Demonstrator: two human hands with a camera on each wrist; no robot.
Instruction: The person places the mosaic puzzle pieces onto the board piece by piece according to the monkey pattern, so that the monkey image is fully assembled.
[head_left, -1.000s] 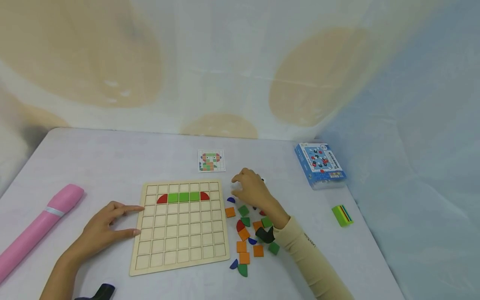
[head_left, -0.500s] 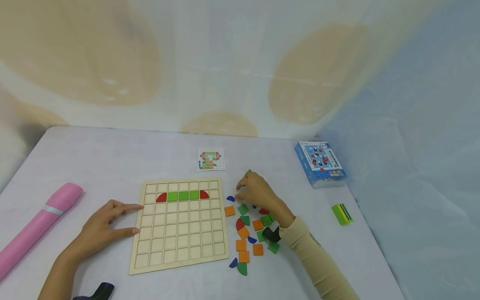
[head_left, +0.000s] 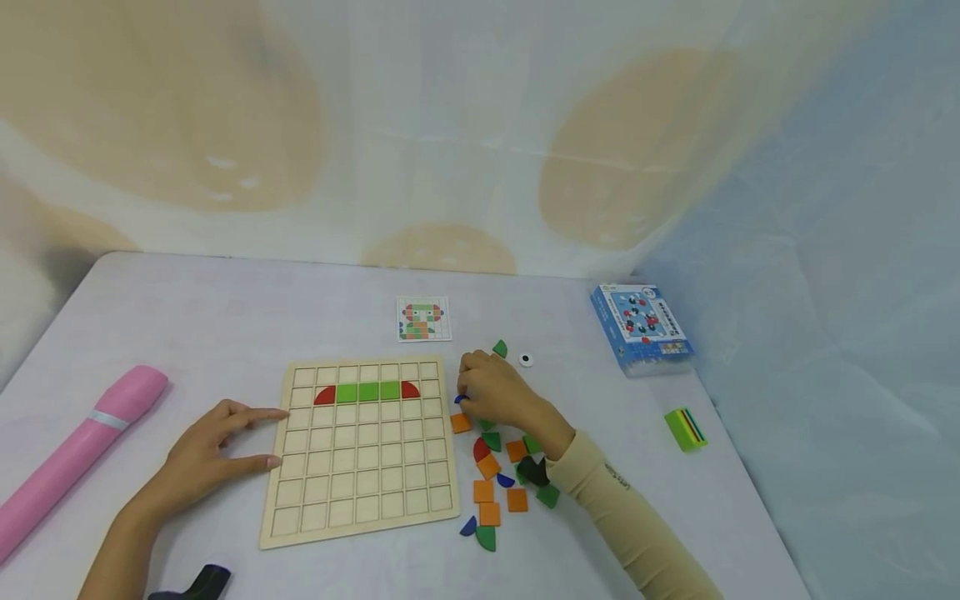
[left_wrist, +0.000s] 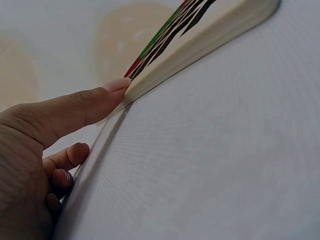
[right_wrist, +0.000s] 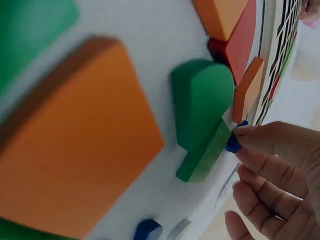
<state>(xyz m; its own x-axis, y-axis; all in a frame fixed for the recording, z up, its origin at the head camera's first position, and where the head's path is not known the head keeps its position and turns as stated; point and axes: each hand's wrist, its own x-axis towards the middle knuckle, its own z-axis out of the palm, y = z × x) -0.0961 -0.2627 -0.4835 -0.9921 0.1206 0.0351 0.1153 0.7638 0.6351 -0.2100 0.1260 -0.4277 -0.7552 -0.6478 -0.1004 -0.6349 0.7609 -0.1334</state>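
A pale wooden grid board (head_left: 360, 523) carries a row of three green squares (head_left: 367, 392) with a red quarter-circle (head_left: 325, 396) at the left end and another red piece (head_left: 409, 390) at the right. My left hand (head_left: 206, 454) touches the board's left edge with thumb and index fingertip; the left wrist view shows the thumb (left_wrist: 82, 107) on the rim. Right of the board, my right hand (head_left: 498, 390) pinches a small blue half-circle piece (right_wrist: 233, 143) between thumb and index finger, low among the loose pieces. Its palm covers some pieces in the head view.
Loose orange squares (head_left: 483, 492), green pieces (head_left: 486, 538) and blue pieces (head_left: 468, 526) lie right of the board. An eye disc (head_left: 526, 360) and pattern card (head_left: 424, 319) lie farther back. A blue box (head_left: 641, 329), green block (head_left: 686, 429) and pink roll (head_left: 82, 454) flank them.
My right hand has moved back, then left and down onto the blue half-circle piece. A green quarter-circle and the eye disc now show behind it. The left hand stays at the board's edge.
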